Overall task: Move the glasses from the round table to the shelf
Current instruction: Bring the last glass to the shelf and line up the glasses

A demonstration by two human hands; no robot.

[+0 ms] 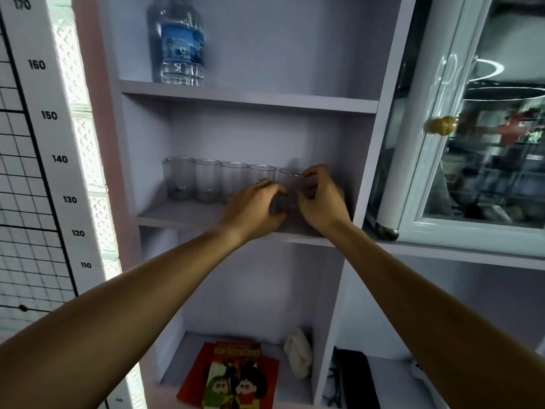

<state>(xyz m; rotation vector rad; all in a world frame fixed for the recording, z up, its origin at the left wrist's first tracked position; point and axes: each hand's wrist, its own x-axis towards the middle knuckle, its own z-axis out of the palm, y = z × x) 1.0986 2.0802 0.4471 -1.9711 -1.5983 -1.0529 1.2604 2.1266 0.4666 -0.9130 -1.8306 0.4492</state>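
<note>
Several clear drinking glasses stand in a row on the middle board of a pale lilac shelf (177, 215). The leftmost glass (178, 178) and its neighbours stand untouched. The rightmost glass (290, 184) rests on the board between both hands. My right hand (320, 197) curls around its right side, fingertips at the rim. My left hand (255, 206), with a ring on one finger, presses against its left side and hides the base of the glass beside it. The round table is out of sight.
A water bottle (180, 42) stands on the board above. A comic book (236, 376) and a crumpled white cloth (298, 352) lie on the bottom board. A glass-door cabinet with a brass knob (441, 125) stands to the right, a height chart (44, 113) to the left.
</note>
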